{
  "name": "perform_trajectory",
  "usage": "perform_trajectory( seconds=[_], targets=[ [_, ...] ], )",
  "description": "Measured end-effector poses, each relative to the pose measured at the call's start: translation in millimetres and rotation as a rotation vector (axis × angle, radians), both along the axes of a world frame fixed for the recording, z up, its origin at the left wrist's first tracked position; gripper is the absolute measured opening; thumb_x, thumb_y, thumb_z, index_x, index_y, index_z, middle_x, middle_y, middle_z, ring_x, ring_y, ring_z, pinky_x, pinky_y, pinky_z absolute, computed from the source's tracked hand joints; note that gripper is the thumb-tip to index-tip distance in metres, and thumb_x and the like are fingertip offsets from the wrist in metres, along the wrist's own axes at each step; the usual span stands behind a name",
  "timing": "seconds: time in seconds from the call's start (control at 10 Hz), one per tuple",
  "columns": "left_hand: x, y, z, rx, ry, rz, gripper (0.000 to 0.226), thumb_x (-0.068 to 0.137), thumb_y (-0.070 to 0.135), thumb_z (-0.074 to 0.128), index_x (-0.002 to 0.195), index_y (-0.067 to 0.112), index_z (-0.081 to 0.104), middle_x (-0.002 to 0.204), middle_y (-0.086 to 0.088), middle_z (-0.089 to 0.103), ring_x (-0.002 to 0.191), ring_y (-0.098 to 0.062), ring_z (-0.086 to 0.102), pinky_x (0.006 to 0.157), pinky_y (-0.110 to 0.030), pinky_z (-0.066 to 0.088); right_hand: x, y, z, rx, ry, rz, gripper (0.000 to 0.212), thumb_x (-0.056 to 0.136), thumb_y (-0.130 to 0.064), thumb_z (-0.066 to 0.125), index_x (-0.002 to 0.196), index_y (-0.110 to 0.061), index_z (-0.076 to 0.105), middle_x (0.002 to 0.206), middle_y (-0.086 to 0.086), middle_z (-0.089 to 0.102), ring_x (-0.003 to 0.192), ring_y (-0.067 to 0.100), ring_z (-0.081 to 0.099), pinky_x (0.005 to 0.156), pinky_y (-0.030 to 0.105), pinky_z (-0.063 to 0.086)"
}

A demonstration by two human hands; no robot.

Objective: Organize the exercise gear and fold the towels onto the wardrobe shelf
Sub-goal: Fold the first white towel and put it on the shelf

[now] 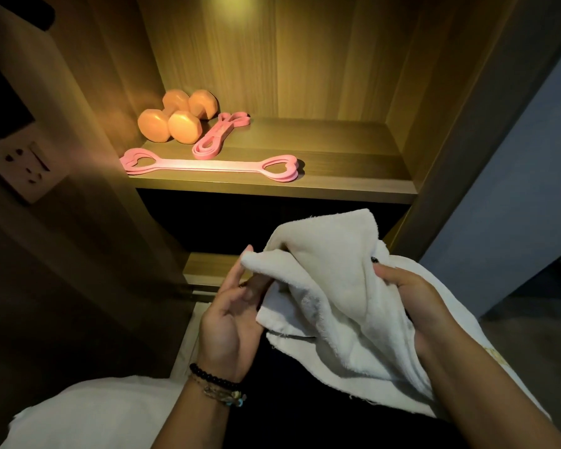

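Low in the frame, the left hand (pixel 230 322) pinches the white towel (pixel 331 306); the right hand (pixel 408 296) grips it. Best find matching corners first.

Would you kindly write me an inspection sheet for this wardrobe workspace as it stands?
Surface: lit wooden wardrobe shelf, its right half bare.
Job's things: two orange dumbbells at back left; folded pink band beside them; long pink band along the front edge; white towel, unfolded, below the shelf.
Clutter: nothing seen.
Grippers: left hand pinches a towel corner; right hand grips the bunched towel.
Cables: nothing seen.
Surroundings: wall socket at left; white cloth at bottom left.
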State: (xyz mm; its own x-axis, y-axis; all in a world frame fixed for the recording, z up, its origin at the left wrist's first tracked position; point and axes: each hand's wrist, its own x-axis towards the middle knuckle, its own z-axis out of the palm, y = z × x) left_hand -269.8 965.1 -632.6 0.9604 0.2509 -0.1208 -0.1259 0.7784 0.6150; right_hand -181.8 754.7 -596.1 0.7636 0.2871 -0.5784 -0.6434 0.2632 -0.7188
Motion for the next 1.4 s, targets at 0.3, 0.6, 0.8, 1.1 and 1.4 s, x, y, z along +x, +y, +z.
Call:
perform_trajectory(
  seconds=[0.3,0.6,0.8,1.1,1.4],
  targets=[
    [8.4,-23.1,15.5,0.946,0.569,0.034,0.038,0.084,0.002,0.067,0.110,0.024,0.049,0.111,0.001,0.061,0.110,-0.020,0.057,0.097,-0.043,0.050,10.0,-7.9,-4.5,0.166,0.058,-0.153,0.014,0.083,-0.021,0.068,0.092,-0.020,0.079,0.102,0.006,0.074,0.091,0.029,0.072,0.078,0.041,0.058],
    [0.0,12.3,41.6,0.626,0.434,-0.255,0.072,0.061,-0.010,0.064,0.123,0.023,0.055,0.104,-0.019,0.071,0.089,-0.036,0.069,0.070,-0.042,0.057,10.7,-12.4,2.9,0.105,0.065,-0.147,0.023,0.085,-0.022,0.068,0.107,-0.022,0.071,0.102,0.006,0.074,0.094,0.027,0.070,0.081,0.039,0.055],
    [-16.1,7.3,25.8,0.934,0.587,-0.394,0.047,0.070,0.009,0.079,0.113,0.019,0.063,0.100,0.002,0.074,0.095,-0.017,0.070,0.089,-0.041,0.055,5.9,-4.6,9.9,-0.028,-0.002,-0.055,0.023,0.086,-0.022,0.065,0.109,-0.018,0.070,0.102,0.008,0.073,0.101,0.031,0.067,0.094,0.045,0.050],
    [6.2,-9.0,24.6,0.842,0.541,-0.401,0.011,0.075,0.002,0.071,0.085,0.000,0.067,0.082,-0.017,0.068,0.073,-0.029,0.066,0.067,-0.037,0.055,-23.9,25.4,15.4,-0.635,-1.046,0.541,0.011,0.089,-0.023,0.062,0.097,-0.018,0.067,0.088,-0.006,0.071,0.078,0.009,0.062,0.070,0.027,0.050],
    [15.4,-4.3,49.4,0.638,0.487,-0.246,0.018,0.086,-0.008,0.050,0.080,0.005,0.060,0.076,-0.008,0.058,0.069,-0.017,0.057,0.065,-0.031,0.046,9.1,20.6,43.8,-0.694,-1.153,0.482,0.026,0.075,0.000,0.062,0.095,-0.015,0.068,0.090,-0.002,0.070,0.083,0.011,0.063,0.072,0.026,0.048]
  ],
)
